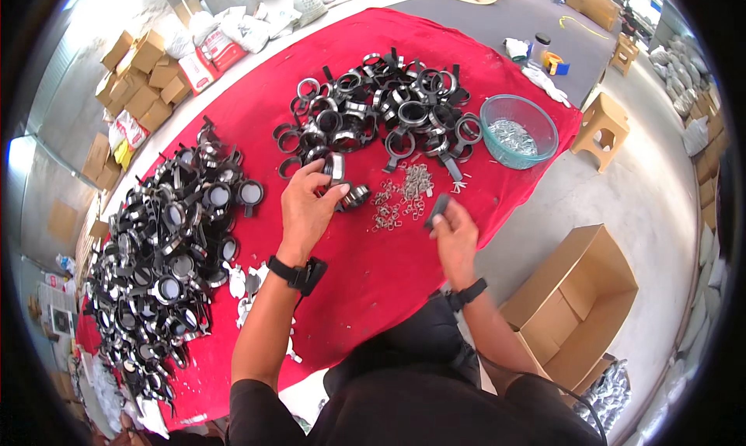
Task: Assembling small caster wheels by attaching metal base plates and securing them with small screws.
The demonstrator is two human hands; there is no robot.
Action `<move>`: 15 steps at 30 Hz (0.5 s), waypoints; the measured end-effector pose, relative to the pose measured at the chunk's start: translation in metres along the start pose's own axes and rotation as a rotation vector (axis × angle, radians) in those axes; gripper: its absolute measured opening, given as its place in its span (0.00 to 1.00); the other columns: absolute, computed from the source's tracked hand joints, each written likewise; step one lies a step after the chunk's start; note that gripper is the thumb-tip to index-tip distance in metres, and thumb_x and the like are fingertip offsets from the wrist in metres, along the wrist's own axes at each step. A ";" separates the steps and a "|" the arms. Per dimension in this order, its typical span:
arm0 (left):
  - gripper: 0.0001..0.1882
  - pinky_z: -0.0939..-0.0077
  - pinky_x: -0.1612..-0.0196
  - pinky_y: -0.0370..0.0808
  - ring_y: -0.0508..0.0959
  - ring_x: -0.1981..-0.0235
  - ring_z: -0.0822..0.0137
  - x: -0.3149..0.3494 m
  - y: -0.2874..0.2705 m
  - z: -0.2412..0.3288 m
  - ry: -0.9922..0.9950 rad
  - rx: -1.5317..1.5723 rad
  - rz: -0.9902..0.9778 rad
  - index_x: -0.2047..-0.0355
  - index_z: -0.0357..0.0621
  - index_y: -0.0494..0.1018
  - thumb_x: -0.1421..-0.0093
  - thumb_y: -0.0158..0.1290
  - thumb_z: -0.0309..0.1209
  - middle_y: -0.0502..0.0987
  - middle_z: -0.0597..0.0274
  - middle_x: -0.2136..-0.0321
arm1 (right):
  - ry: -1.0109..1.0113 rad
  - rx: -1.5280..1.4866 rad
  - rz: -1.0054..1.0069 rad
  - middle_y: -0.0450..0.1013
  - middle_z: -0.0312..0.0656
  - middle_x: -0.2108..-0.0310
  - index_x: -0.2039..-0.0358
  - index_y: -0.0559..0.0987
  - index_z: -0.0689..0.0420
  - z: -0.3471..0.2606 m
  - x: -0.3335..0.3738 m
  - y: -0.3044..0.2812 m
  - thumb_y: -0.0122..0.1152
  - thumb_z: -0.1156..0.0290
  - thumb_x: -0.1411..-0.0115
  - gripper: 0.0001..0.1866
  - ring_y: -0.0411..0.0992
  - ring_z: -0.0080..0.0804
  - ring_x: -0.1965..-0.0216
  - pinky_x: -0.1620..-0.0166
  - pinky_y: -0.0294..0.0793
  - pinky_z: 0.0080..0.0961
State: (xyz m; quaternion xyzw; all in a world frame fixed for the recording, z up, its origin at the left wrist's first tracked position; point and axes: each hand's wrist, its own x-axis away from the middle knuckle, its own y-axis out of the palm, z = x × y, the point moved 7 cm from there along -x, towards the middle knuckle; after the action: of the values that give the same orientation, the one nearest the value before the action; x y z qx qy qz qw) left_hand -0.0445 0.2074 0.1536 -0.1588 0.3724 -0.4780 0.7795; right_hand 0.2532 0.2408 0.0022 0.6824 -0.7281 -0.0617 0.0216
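Between the thumb and fingers of my left hand (pixel 306 207) is a black ring with a shiny metal band (pixel 334 168). Another ringed part (pixel 356 196) rests on the red cloth beside that thumb. My right hand (pixel 457 240) pinches a small dark flat piece (pixel 437 210), whose exact kind I cannot make out. In front of the hands lie small metal clips (pixel 404 193), loosely heaped. Behind them is a pile of black rings with short handles (pixel 400 108). To the left spreads a larger heap of similar parts (pixel 167 252), many with pale discs inside.
A teal plastic basket (pixel 519 160) with metal pins stands at the table's right. White flat pieces (pixel 242 284) lie near my left forearm. An open cardboard box (pixel 579 306) sits on the floor at right, below a tan stool (pixel 602 127). Cartons (pixel 144 73) are stacked far left.
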 end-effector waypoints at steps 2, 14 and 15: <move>0.11 0.67 0.47 0.81 0.86 0.50 0.58 0.024 -0.017 -0.006 -0.191 0.040 0.011 0.63 0.36 0.87 0.40 0.75 0.31 0.87 0.49 0.47 | -0.247 0.332 0.067 0.78 0.53 0.42 0.34 0.76 0.68 -0.023 -0.020 -0.019 0.68 0.82 0.34 0.28 0.81 0.42 0.47 0.54 0.86 0.29; 0.22 0.77 0.72 0.84 0.80 0.75 0.73 0.166 -0.016 -0.073 -0.897 0.823 0.125 0.76 0.45 0.76 0.32 0.72 0.43 0.79 0.66 0.75 | -0.364 0.381 -0.602 0.82 0.48 0.50 0.45 0.84 0.61 -0.086 0.112 0.109 0.77 0.75 0.42 0.24 0.83 0.44 0.52 0.51 0.84 0.37; 0.22 0.76 0.70 0.85 0.82 0.73 0.73 0.170 -0.012 -0.067 -0.929 0.833 0.117 0.74 0.44 0.77 0.32 0.72 0.44 0.80 0.65 0.73 | -0.589 0.454 -0.627 0.82 0.48 0.49 0.46 0.85 0.61 -0.098 0.127 0.119 0.78 0.76 0.44 0.24 0.82 0.47 0.50 0.49 0.84 0.39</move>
State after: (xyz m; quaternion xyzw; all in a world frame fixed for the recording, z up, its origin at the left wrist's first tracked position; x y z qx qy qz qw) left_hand -0.0560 0.0619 0.0425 -0.0122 -0.2146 -0.4207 0.8813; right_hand 0.1380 0.1155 0.1070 0.8098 -0.4576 -0.0956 -0.3545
